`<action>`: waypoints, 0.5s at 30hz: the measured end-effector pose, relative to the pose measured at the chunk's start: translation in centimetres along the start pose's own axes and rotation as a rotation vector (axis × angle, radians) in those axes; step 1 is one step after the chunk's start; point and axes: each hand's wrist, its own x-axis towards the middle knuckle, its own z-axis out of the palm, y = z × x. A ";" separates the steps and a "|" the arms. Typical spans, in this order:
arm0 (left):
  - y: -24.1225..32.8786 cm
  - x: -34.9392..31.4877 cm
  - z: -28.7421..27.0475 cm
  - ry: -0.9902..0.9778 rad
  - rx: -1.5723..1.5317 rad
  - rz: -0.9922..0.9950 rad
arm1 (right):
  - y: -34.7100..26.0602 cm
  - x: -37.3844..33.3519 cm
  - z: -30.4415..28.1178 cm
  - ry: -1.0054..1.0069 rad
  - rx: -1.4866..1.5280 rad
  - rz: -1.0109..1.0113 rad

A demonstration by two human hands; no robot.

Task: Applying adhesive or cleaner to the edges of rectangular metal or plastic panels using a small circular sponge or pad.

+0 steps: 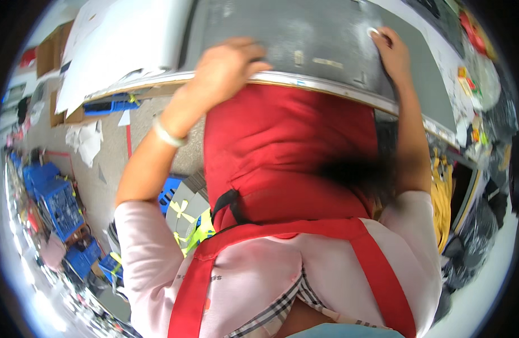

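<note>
Over the near part of a dark grey sheet on the worktable, my left hand hovers or rests, slightly blurred. Its thumb stands apart from the curled fingers, and I see nothing between them. Farther right, my right hand pinches a small white round piece against or just above the same sheet. Fingers hide part of that piece, so its kind is unclear. Two small pale pieces lie on the sheet between my hands, a short upright one and a longer flat strip.
A large white sheet covers the table's left part. A pale metal-like edge runs along the table front, close to my red apron. Blue crates stand on the floor at left. Black plastic bags and yellow cloth are at right.
</note>
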 end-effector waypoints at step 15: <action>2.9 8.0 9.3 0.225 0.056 0.092 | -0.3 -1.7 -1.5 0.048 0.341 0.114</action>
